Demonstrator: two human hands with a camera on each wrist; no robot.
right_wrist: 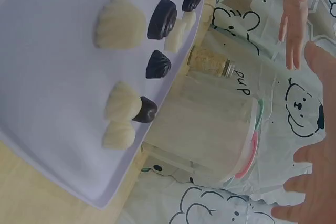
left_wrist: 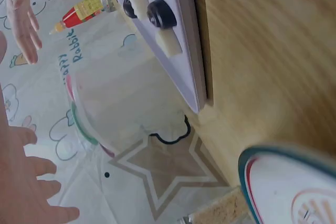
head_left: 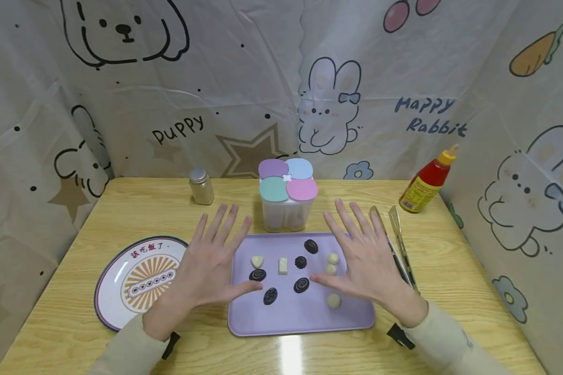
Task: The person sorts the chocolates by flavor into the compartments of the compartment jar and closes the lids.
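Note:
Both hands hover with fingers spread, holding nothing. My left hand (head_left: pixel 210 268) overlaps the left edge of a lilac tray (head_left: pixel 300 319) and the rim of a white plate (head_left: pixel 110 284) in the head view. Over the tray's right side is my right hand (head_left: pixel 369 265), its thumb pointing inward. Several dark chocolates, among them an oval swirled one (head_left: pixel 302 285), lie scattered on the tray. Cream-white pieces lie among them: a heart-like one (head_left: pixel 257 261), a small block (head_left: pixel 283 266) and round ones such as the ball (right_wrist: pixel 122 24) in the right wrist view.
Behind the tray stands a clear container (head_left: pixel 286 213) with four-coloured lids. A silver-capped jar (head_left: pixel 201 187) is at back left, a red sauce bottle (head_left: pixel 424 183) at back right. Metal tongs (head_left: pixel 400 234) lie partly behind my right hand. Printed cloth (head_left: pixel 262 78) walls the table.

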